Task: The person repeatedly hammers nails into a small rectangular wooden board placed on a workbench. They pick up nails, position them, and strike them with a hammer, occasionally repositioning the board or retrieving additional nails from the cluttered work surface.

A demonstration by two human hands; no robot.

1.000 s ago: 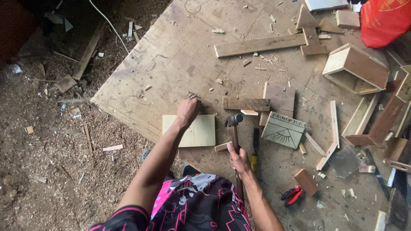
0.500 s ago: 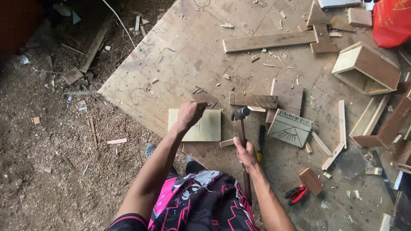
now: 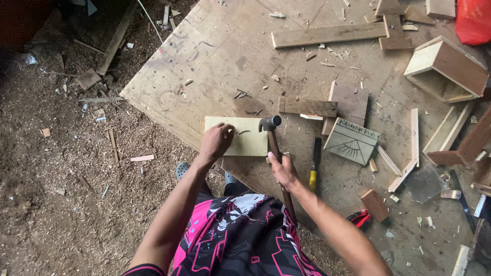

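Head view, looking straight down. The left hand (image 3: 217,140) is curled and pinching something small at the near edge of the pale board (image 3: 240,135), fingertips down on the wood; it looks like a nail, though it is too small to be sure. A thin dark sliver lies on the board just to the right of those fingers.

The right hand (image 3: 283,171) is clenched around the hammer (image 3: 276,153) partway up the handle. The handle's long axis runs from the person's lap up and slightly left, away from the body, so the steel head sits beyond the right hand, at the board's right edge. The head lies to the right of the left hand, near it but not touching, with bare board between them. Whether the head rests on the wood or hangs above it, I cannot tell.

So the left hand is the one on the board; the right stands off, reaching it only through the tool. The board lies flat on the worktop (image 3: 215,61), long side across the person's front.

Just right of the right hand lies a chisel (image 3: 314,166) with a yellow handle, roughly parallel to the hammer handle. Farther right lies a carved panel (image 3: 352,142), and directly beyond the hammer head a dark plank (image 3: 308,107).
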